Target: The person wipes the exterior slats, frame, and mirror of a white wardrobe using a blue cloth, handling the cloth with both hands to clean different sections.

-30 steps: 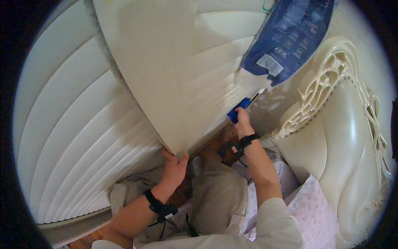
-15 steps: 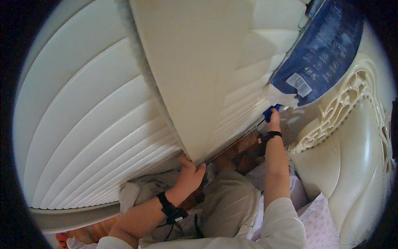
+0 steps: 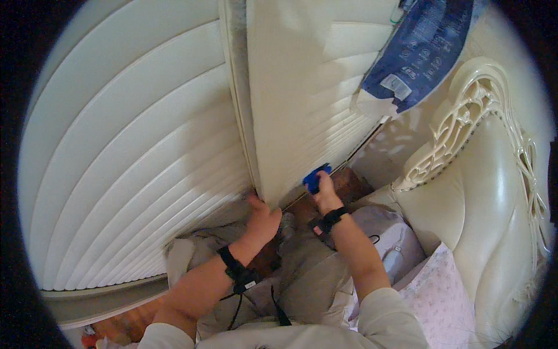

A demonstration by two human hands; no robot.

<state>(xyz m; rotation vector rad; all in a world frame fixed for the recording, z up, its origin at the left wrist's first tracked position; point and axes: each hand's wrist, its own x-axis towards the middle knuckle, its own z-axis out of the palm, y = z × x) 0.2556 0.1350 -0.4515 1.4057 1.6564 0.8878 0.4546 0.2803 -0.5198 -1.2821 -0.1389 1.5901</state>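
Note:
A cream slatted door [image 3: 296,104] stands partly swung out, its smooth edge toward me. At that door's lower corner is my left hand [image 3: 263,224], its fingers on one side and its thumb on the other, closed round the edge. My right hand [image 3: 325,193] grips a bunched blue cloth [image 3: 317,178], pressed to the low slats of the same door. Most of the cloth is hidden by the fingers. A second slatted door [image 3: 145,163] fills the left side. Both wrists wear black bands.
A cream padded headboard [image 3: 465,192] with carved openwork rises on the right. Beside the door stands a large blue printed bag [image 3: 415,58]. A pink patterned pillow [image 3: 433,296] lies by the headboard. Brown wooden floor [image 3: 351,185] shows below the door.
My right hand has moved left along the door's bottom with the blue cloth, toward my left hand. The door appears shifted as my view turned; my left hand stays at its corner.

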